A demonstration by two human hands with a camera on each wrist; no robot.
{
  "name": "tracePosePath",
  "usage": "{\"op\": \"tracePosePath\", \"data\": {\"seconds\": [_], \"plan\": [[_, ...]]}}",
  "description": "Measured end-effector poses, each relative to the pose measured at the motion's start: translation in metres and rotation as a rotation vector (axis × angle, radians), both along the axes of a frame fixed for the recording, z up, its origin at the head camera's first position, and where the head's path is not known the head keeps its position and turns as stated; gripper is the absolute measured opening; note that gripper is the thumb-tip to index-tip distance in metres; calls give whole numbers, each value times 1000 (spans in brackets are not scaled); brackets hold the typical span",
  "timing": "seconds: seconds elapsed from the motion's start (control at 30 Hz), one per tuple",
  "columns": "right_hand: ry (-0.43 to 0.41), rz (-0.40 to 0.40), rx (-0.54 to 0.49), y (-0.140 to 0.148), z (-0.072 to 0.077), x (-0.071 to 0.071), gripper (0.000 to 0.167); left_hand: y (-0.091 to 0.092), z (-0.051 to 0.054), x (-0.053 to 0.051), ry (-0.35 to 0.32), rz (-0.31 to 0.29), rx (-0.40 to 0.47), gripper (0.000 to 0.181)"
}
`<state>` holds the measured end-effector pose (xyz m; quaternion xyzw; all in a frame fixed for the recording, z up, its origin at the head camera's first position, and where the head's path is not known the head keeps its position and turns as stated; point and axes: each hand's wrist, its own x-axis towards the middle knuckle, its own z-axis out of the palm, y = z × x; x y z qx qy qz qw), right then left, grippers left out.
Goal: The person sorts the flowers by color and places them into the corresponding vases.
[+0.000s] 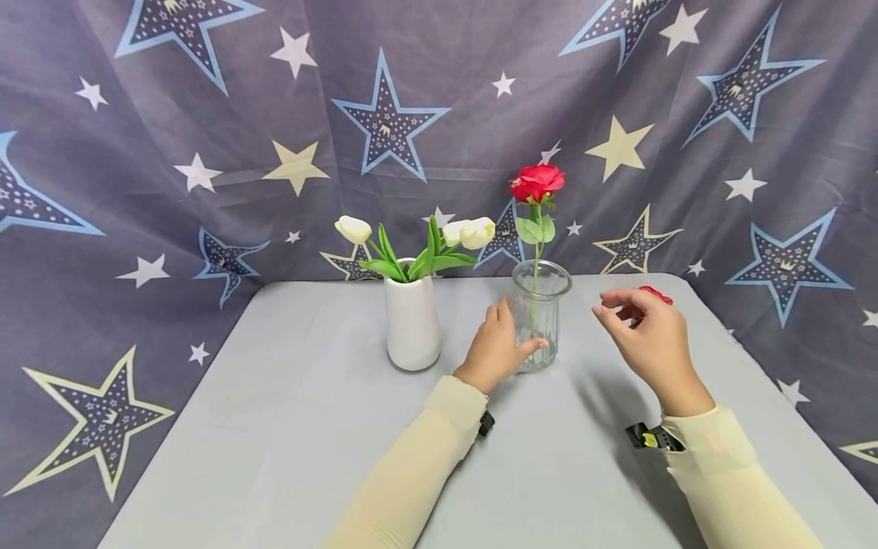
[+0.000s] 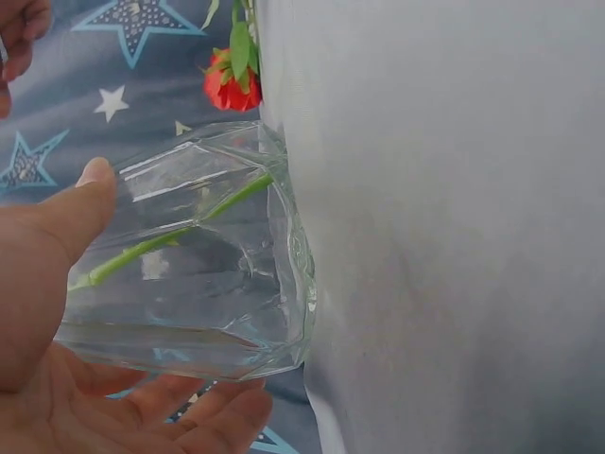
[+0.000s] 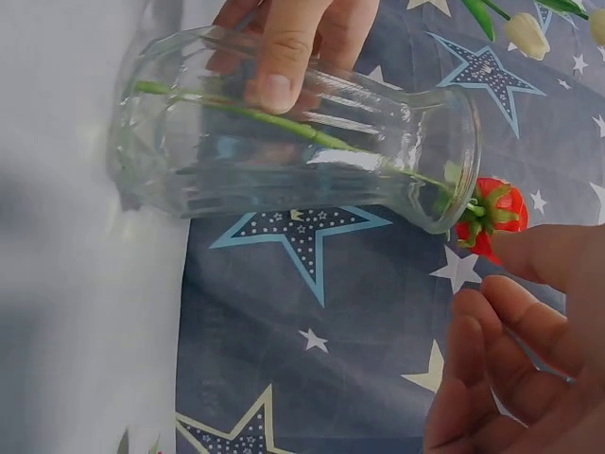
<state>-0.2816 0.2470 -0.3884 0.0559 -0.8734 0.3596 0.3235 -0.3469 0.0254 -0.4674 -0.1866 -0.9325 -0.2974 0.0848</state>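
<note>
A clear glass vase (image 1: pixel 542 320) stands upright with one red rose (image 1: pixel 537 184) in it, its green stem (image 3: pixel 274 118) showing through the glass. My left hand (image 1: pixel 497 347) holds the vase from its left side, thumb across the front and fingers behind it. To the right of the vase, my right hand (image 1: pixel 648 335) hovers apart from it, fingers loosely bent and nothing between them. Another red rose (image 2: pixel 232 83) lies on the table beyond the right hand, which mostly hides it in the head view.
A white vase (image 1: pixel 413 324) with several white tulips (image 1: pixel 473 232) stands left of the glass vase. Both are on a table with a light grey cover (image 1: pixel 309 396). Behind hangs a dark curtain (image 1: pixel 439 91) with a star pattern.
</note>
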Motion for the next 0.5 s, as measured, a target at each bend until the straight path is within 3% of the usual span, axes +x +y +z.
{"op": "tracePosePath", "data": {"seconds": [0.5], "plan": [[-55,-30,39,24,-10,20,15,-1,0,-1,-23,-5,-9,103]]}}
